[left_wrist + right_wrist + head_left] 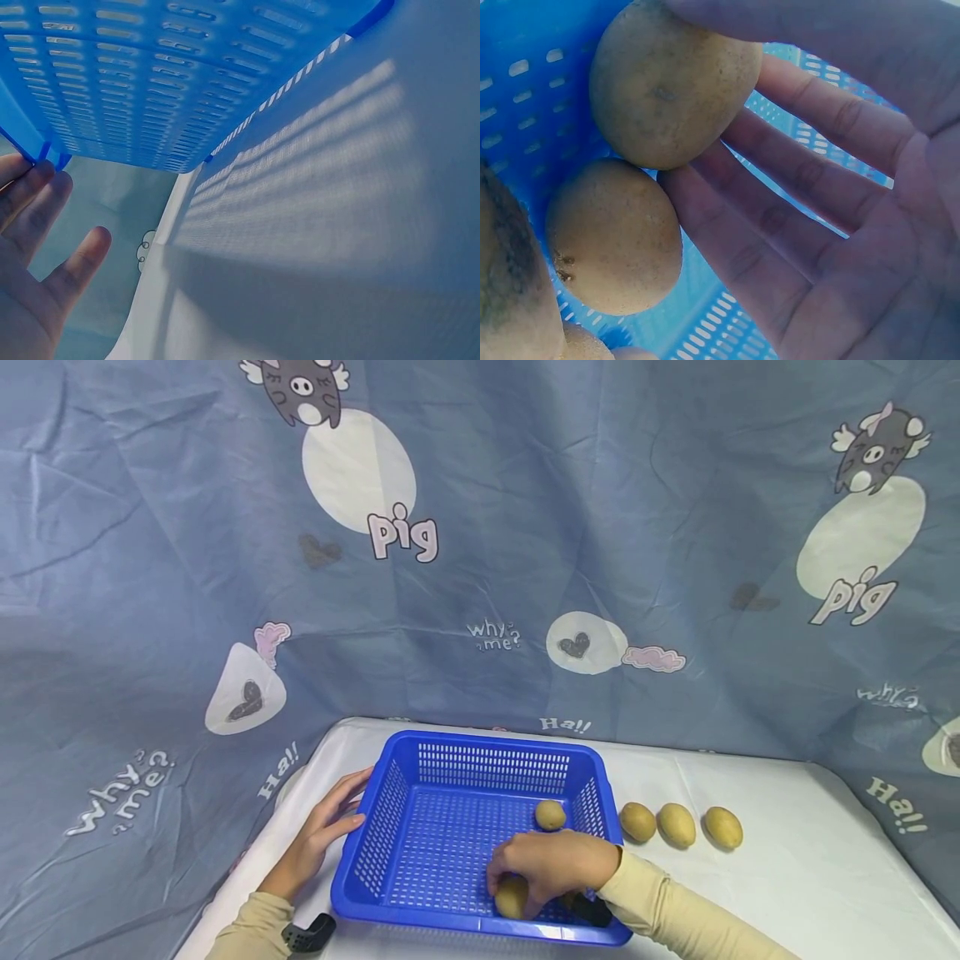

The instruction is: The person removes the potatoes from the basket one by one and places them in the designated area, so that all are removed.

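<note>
A potato (512, 897) low in the blue plastic basket (442, 913) is in the grip of my right hand (558, 862). In the right wrist view, the thumb lies over this potato (671, 94) and the fingers reach round its far side. Another potato (615, 236) touches it from below, with more potatoes partly visible at the lower left. Farther back in the basket sits a single potato (551, 815). At the basket's left side, the fingertips of my left hand (313, 845) touch the rim, fingers fairly straight and thumb apart.
Three potatoes (677, 825) lie in a row on the white tabletop (810, 868), right of the basket. A black strap-like object (311, 933) is beside my left wrist. Blue printed cloth (480, 568) hangs behind the table.
</note>
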### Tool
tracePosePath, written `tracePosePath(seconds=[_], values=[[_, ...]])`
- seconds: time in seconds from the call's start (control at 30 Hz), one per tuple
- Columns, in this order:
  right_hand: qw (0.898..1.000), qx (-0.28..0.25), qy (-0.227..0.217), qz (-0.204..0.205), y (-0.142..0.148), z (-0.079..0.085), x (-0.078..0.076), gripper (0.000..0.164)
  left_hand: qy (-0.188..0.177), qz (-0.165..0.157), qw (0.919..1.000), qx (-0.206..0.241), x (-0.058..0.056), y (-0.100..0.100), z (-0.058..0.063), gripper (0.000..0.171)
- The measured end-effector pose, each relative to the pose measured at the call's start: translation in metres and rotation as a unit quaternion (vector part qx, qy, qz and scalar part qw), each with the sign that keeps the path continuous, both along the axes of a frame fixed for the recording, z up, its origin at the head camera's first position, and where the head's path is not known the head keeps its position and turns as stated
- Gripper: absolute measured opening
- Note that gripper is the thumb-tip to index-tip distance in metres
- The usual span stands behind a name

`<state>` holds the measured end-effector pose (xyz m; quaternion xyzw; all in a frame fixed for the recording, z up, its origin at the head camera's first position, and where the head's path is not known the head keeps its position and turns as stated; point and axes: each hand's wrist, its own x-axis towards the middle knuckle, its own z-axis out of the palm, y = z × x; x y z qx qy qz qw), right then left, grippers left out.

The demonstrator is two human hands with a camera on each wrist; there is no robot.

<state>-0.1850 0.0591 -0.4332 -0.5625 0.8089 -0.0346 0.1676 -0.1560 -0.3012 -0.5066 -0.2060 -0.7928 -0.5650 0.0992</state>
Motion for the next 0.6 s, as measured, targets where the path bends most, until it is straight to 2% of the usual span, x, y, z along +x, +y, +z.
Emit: tracePosePath(seconds=[0.23, 0.6], values=[[1.0, -0.014, -0.014, 0.001, 0.0018, 0.0007, -0.0018, 0.04, 0.007, -0.004, 1.0, 0.004, -0.0001, 0.0008, 0.0009, 0.062], [0.995, -0.066, -0.063, -0.032, 0.0086, 0.0058, -0.005, 0.041, -0.003, 0.002, 1.0, 0.0, 0.0006, 0.0012, 0.0007, 0.062]])
